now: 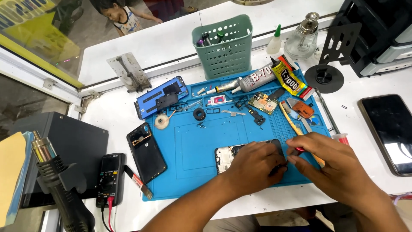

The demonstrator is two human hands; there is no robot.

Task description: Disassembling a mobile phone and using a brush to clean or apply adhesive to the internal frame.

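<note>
An opened phone body (226, 156) lies on a blue work mat (193, 150), near its front edge. My left hand (255, 165) rests over the phone's right half and holds it down. My right hand (330, 161) comes in from the right and grips a small red-handled tool (297, 150) whose tip meets the phone's right end. A yellow stick-like tool (289, 120) lies under my right hand. A circuit board (262, 103) and small black parts sit farther back on the mat.
On the mat's left edge lie a black back cover (146, 151) and a blue phone frame (161, 96). Glue tubes (257, 79), a green basket (223, 47), a glass bottle (304, 36), a multimeter (110, 178), a hot-air gun (56, 176) and a dark phone (388, 129) surround it.
</note>
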